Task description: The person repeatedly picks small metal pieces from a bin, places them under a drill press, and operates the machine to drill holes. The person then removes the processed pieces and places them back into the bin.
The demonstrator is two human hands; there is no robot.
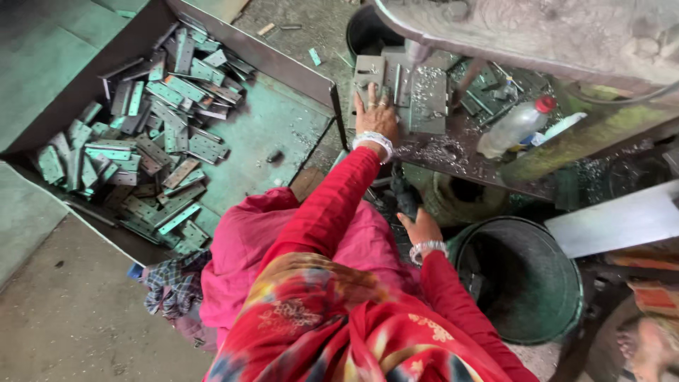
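Seemingly best done slowly: left hand (376, 117) presses flat, fingers spread, on a hinge plate (369, 73); right hand (419, 225) half-open below, holding nothing visible

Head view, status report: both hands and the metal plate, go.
Left hand flat on metal plate at press bed. Right hand low beside dark bucket, grip unclear. Plastic bottle lies right of plate.

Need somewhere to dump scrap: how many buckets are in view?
2. One green bucket sits low by the right hand; one dark bucket stands behind the machine bed, partly hidden. Others may be hidden.
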